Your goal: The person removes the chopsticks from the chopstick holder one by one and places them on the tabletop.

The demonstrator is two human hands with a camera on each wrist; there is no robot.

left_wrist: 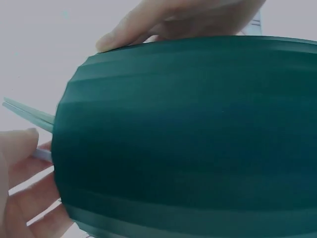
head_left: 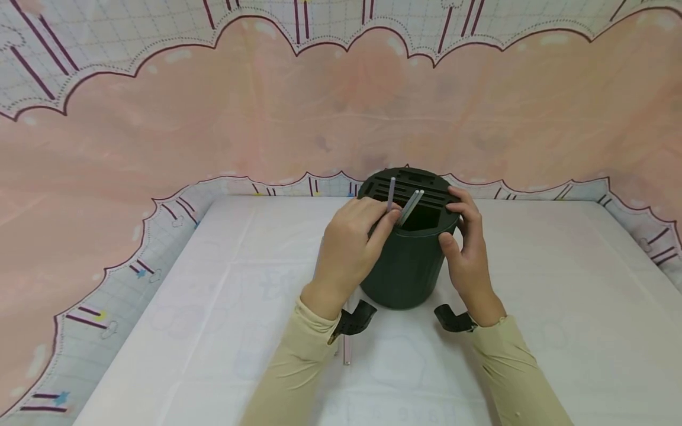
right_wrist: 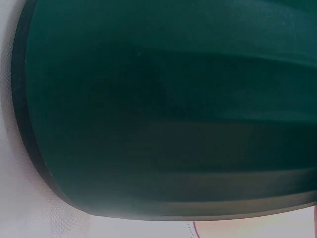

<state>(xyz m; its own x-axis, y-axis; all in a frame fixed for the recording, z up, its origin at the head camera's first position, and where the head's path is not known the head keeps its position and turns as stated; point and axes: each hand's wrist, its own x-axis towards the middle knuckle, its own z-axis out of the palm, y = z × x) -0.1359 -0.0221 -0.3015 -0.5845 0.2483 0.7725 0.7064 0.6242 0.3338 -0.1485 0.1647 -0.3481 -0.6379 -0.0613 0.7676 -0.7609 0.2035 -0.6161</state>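
Note:
A dark green round pen holder [head_left: 405, 269] with a slotted top stands on the table. My left hand [head_left: 343, 245] is at its near left rim, pinching a thin purple stick [head_left: 391, 190] between thumb and fingers. The purple stick's lower end is hidden behind the thumb and rim. Beside it, two pale green sticks [head_left: 412, 207] lean out of the large front opening. My right hand [head_left: 469, 254] grips the holder's right side, fingers over the top edge and thumb on the wall. The holder's ribbed wall fills most of both wrist views.
A white cloth [head_left: 240, 307] covers the table. Thin pinkish sticks [head_left: 347, 352] lie on it near the left wrist, partly hidden by the arm. Behind the table hangs a pink patterned curtain [head_left: 330, 118]. Black wrist mounts [head_left: 357, 319] sit close to the holder's base.

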